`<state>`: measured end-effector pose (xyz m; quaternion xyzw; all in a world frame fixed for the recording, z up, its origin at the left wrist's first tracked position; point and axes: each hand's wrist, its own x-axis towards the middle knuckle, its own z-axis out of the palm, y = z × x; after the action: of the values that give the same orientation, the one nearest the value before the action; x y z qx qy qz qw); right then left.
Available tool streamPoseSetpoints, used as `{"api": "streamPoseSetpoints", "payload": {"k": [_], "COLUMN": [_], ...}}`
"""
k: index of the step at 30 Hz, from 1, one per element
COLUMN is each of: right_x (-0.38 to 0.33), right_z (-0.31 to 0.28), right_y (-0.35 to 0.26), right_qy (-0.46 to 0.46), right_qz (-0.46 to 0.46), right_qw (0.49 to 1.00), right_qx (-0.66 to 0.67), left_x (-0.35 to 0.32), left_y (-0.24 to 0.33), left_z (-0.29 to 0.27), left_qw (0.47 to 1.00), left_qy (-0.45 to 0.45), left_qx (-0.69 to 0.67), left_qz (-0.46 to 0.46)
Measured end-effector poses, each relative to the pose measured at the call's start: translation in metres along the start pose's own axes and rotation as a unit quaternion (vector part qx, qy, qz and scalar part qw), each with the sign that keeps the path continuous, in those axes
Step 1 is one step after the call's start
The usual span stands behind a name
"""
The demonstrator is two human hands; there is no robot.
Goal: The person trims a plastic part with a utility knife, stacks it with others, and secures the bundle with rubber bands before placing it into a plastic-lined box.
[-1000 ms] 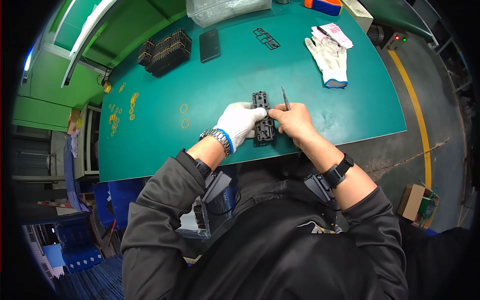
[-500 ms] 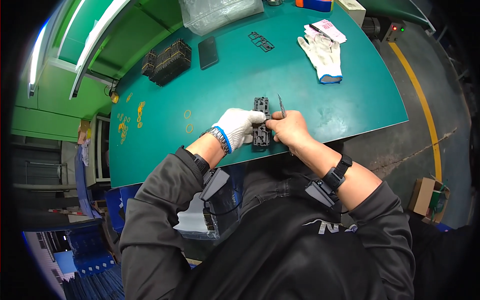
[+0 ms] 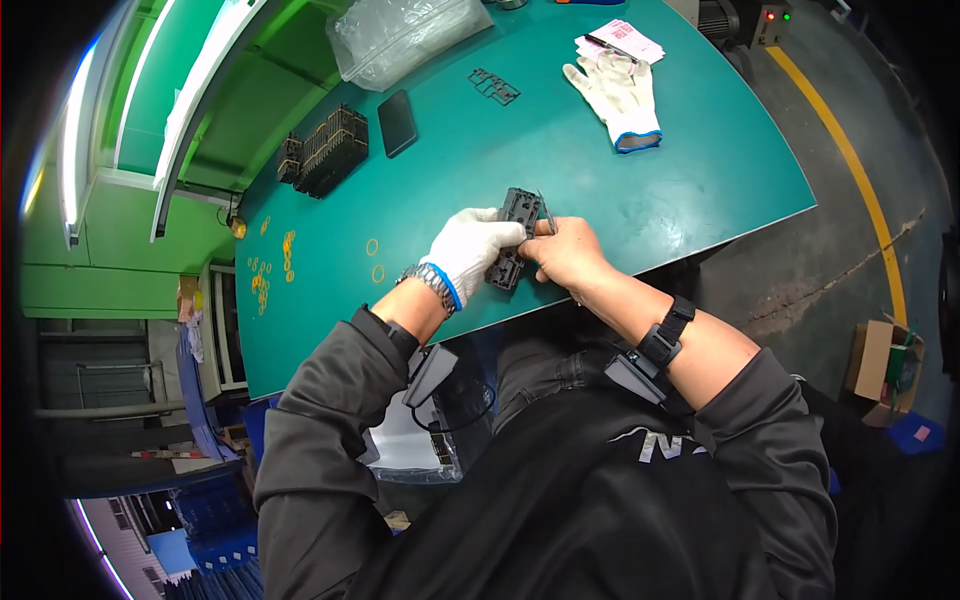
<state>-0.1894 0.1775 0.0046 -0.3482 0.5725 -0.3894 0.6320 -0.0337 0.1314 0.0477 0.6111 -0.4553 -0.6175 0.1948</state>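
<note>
My left hand [image 3: 468,250], in a white glove with a blue cuff, grips a long black molded plastic part [image 3: 519,207] with the thumb across its middle. The part is full of slots and recesses, and it tilts with its far end to the right. My bare right hand [image 3: 566,252] is closed at the part's right side, with the fingertips against its middle. A slim pointed metal tool [image 3: 547,212], like tweezers, juts away from me out of this hand. What the right fingertips pinch at the part is too small to make out.
On the green table [image 3: 440,160] are a banded stack of black parts [image 3: 332,152], a flat black slab [image 3: 397,124], a thin black frame [image 3: 495,86], a white glove [image 3: 622,100], pink-printed papers [image 3: 622,42], yellow rubber bands [image 3: 289,256] and a clear plastic bag [image 3: 408,38].
The black part has turned clockwise from nearly straight to tilted. The metal tool stays in my right hand, now close against the part. The whole view has shifted and turned slightly.
</note>
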Motion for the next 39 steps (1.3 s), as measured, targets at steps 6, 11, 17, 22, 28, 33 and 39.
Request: {"api": "streamPoseSetpoints", "payload": {"k": [6, 11, 17, 22, 28, 33, 39], "right_x": [-0.019, -0.021, -0.013, 0.027, 0.104, 0.086, 0.069], "right_z": [-0.004, -0.047, -0.05, -0.033, -0.061, 0.013, 0.18], "right_y": [-0.007, -0.004, -0.012, -0.033, -0.034, -0.041, -0.044], "right_qy": [-0.019, -0.134, -0.108, -0.044, 0.139, 0.175, -0.183], "right_qz": [0.006, 0.096, 0.04, -0.061, -0.417, -0.545, -0.41], "right_qw": [0.996, 0.924, 0.97, 0.987, 0.717, 0.561, 0.736], "right_qx": [0.084, 0.344, 0.212, -0.143, -0.541, -0.598, -0.506], "left_x": [-0.007, -0.036, -0.081, -0.105, -0.12, -0.142, -0.162], "left_y": [-0.027, -0.054, -0.091, -0.111, -0.124, -0.15, -0.181], "left_z": [-0.013, -0.035, -0.065, -0.086, -0.091, -0.106, -0.124], "left_qw": [0.989, 0.953, 0.893, 0.879, 0.848, 0.805, 0.735], "left_qy": [-0.016, -0.045, -0.002, -0.002, -0.027, -0.034, -0.019], "left_qx": [-0.103, -0.282, -0.427, -0.453, -0.505, -0.564, -0.648], "left_qz": [0.103, 0.102, 0.145, 0.148, 0.158, 0.18, 0.199]}}
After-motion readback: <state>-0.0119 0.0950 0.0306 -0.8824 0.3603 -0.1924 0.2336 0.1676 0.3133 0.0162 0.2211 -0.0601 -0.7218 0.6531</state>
